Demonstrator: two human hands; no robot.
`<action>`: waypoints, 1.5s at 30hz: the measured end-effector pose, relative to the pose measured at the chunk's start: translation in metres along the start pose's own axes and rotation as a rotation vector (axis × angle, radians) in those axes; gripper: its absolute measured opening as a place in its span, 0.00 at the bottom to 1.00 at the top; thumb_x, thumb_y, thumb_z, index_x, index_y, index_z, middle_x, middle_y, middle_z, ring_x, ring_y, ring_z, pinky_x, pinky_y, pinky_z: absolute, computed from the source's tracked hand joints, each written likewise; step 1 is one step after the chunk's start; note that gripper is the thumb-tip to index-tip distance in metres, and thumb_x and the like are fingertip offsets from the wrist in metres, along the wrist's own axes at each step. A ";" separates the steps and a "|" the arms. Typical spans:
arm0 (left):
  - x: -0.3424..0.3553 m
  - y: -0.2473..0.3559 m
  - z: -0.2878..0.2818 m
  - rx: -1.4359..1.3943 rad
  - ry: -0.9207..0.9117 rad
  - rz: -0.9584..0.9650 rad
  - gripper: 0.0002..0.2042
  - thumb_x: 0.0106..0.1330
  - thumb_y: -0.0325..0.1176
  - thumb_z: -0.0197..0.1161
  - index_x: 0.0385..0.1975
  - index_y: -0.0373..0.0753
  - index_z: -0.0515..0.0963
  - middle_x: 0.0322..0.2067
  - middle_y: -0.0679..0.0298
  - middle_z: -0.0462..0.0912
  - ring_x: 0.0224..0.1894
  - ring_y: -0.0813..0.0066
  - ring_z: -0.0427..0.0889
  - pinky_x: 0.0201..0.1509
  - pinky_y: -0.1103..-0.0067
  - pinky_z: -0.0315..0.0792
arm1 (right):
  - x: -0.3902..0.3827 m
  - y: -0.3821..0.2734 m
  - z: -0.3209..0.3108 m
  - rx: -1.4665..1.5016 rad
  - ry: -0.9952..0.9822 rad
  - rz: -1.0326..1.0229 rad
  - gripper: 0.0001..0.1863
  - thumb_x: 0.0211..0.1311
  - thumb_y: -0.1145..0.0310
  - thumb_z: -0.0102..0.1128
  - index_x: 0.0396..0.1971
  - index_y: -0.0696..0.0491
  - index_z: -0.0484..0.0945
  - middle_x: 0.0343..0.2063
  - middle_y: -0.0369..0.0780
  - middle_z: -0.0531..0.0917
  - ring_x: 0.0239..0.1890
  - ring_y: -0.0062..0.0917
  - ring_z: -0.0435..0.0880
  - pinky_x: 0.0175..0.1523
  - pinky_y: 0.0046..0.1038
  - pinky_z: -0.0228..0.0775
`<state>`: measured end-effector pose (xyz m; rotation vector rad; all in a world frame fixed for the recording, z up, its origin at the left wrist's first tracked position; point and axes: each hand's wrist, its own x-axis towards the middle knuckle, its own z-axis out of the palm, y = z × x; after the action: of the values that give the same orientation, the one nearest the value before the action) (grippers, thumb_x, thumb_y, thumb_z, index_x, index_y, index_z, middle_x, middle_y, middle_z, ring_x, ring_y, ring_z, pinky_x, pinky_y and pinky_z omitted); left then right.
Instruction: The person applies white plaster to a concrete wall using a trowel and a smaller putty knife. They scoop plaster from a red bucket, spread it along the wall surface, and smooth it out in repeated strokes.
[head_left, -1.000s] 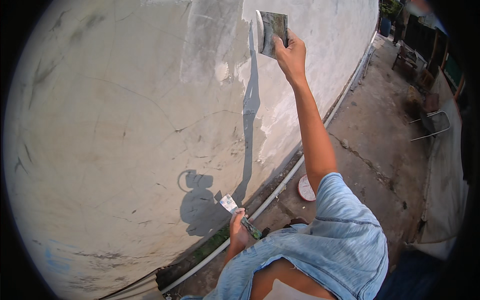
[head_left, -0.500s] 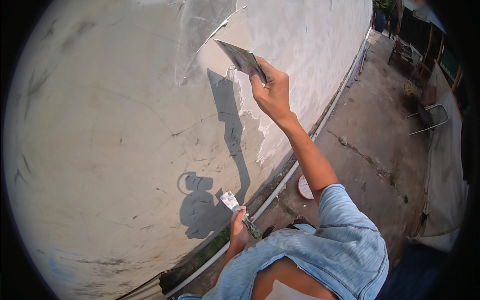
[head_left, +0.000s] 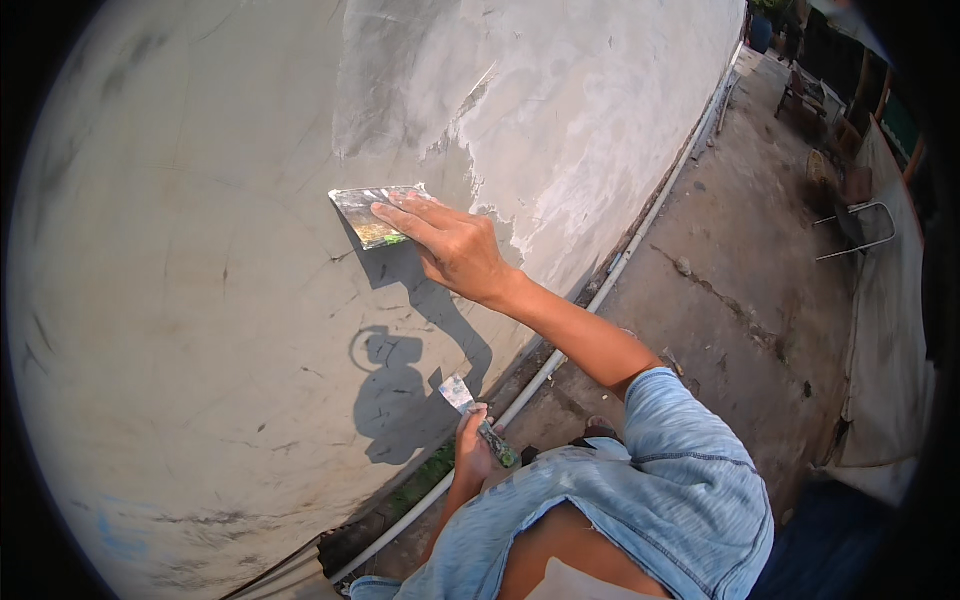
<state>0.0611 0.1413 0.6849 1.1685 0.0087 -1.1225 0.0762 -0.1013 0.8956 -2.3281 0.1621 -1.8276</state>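
concrete floor (head_left: 740,270) is running along the base of the plastered wall (head_left: 200,250), cracked and dusty. a white pipe (head_left: 640,240) is lying on it beside the wall, small stones are sitting on it, a metal chair frame (head_left: 860,225) is standing farther off.

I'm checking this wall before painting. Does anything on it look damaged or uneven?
Yes. Thin cracks run across the bare grey wall below the wide blade under the right hand. The filler patch has a ragged, uneven edge. The left hand holds a small putty knife, off the wall.
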 end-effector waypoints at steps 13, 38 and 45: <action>-0.001 -0.008 -0.010 -0.009 0.066 -0.014 0.07 0.67 0.36 0.60 0.41 0.45 0.76 0.35 0.71 0.70 0.40 0.79 0.72 0.46 0.72 0.72 | 0.046 0.082 -0.026 -0.024 0.334 0.544 0.20 0.58 0.76 0.58 0.52 0.55 0.80 0.20 0.39 0.83 0.16 0.12 0.62 0.24 0.19 0.61; -0.004 0.001 -0.007 0.066 0.056 -0.037 0.07 0.67 0.36 0.60 0.41 0.45 0.76 0.36 0.71 0.71 0.40 0.79 0.72 0.47 0.73 0.74 | -0.004 0.001 0.006 0.093 0.155 0.263 0.26 0.49 0.86 0.56 0.51 0.53 0.80 0.49 0.42 0.83 0.50 0.33 0.84 0.49 0.25 0.79; -0.001 0.003 -0.003 0.063 -0.028 0.013 0.06 0.67 0.35 0.59 0.41 0.45 0.76 0.35 0.71 0.71 0.40 0.79 0.72 0.45 0.73 0.74 | 0.010 0.075 -0.046 0.350 0.447 0.675 0.15 0.60 0.80 0.53 0.46 0.60 0.81 0.34 0.41 0.87 0.28 0.14 0.77 0.33 0.21 0.70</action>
<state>0.0644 0.1437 0.6858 1.2072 -0.0564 -1.1344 0.0359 -0.1797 0.8997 -1.3690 0.5562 -1.7821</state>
